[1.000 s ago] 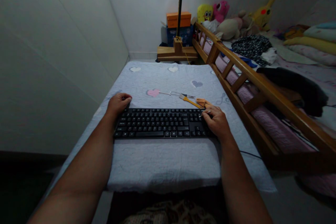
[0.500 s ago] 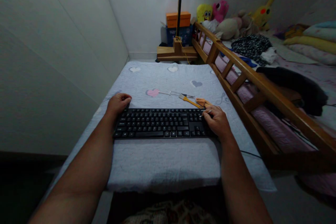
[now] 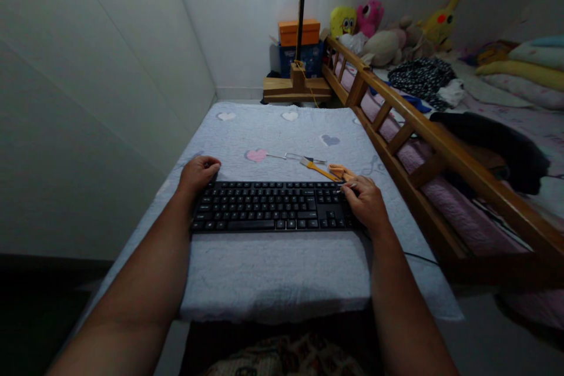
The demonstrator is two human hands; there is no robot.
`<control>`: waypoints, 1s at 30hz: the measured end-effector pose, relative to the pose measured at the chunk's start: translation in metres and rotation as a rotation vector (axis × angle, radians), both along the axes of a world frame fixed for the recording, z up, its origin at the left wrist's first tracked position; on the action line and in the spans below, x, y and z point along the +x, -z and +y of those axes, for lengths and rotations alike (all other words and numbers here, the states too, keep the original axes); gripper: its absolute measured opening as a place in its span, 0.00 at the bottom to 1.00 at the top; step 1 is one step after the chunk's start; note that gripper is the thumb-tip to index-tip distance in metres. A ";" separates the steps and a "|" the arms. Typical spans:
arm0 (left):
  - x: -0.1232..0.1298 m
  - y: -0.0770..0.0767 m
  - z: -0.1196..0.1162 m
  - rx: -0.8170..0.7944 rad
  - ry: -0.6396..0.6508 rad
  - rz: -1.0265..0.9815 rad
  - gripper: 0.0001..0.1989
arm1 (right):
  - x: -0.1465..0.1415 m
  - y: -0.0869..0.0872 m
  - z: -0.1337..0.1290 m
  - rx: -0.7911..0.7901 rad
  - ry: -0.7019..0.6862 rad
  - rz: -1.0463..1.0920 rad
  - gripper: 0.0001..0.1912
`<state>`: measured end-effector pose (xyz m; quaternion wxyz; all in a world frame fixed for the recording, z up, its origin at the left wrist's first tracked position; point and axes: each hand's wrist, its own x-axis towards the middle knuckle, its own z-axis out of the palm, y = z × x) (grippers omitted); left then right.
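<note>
A black keyboard (image 3: 259,207) lies flat across the cloth-covered table. My left hand (image 3: 199,175) is at its upper left corner, fingers curled in and closed against the keyboard's edge; the fingertips are partly hidden. Over the number pad at the right end, my right hand (image 3: 365,198) pinches a thin white stick that looks like a cotton swab (image 3: 341,190), its tip near the keys. Just beyond the keyboard lie a brush with a yellow handle (image 3: 321,170), a wire tool (image 3: 299,156) and a folded orange cloth (image 3: 338,170), close to my right fingers.
The pale table cover (image 3: 273,270) has heart patterns. A cable (image 3: 420,258) runs off to the right. Along the right side stands a wooden bed rail (image 3: 409,123), with plush toys and clothes behind it. A pole on a wooden base (image 3: 297,91) and boxes stand at the back.
My right hand has shifted very slightly to the right with the swab over the number pad. My left hand and the keyboard look the same.
</note>
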<state>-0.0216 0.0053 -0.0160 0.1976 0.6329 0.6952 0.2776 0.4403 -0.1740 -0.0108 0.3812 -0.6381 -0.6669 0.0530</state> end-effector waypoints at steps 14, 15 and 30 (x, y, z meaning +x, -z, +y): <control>-0.001 0.001 0.000 0.000 -0.005 -0.003 0.11 | 0.000 -0.004 -0.002 -0.023 -0.008 -0.004 0.11; -0.001 0.001 0.000 0.002 -0.003 -0.004 0.10 | -0.001 -0.005 -0.003 -0.020 -0.013 -0.002 0.11; 0.001 -0.001 -0.003 0.001 -0.019 -0.023 0.10 | -0.001 -0.012 -0.012 -0.077 -0.045 -0.020 0.11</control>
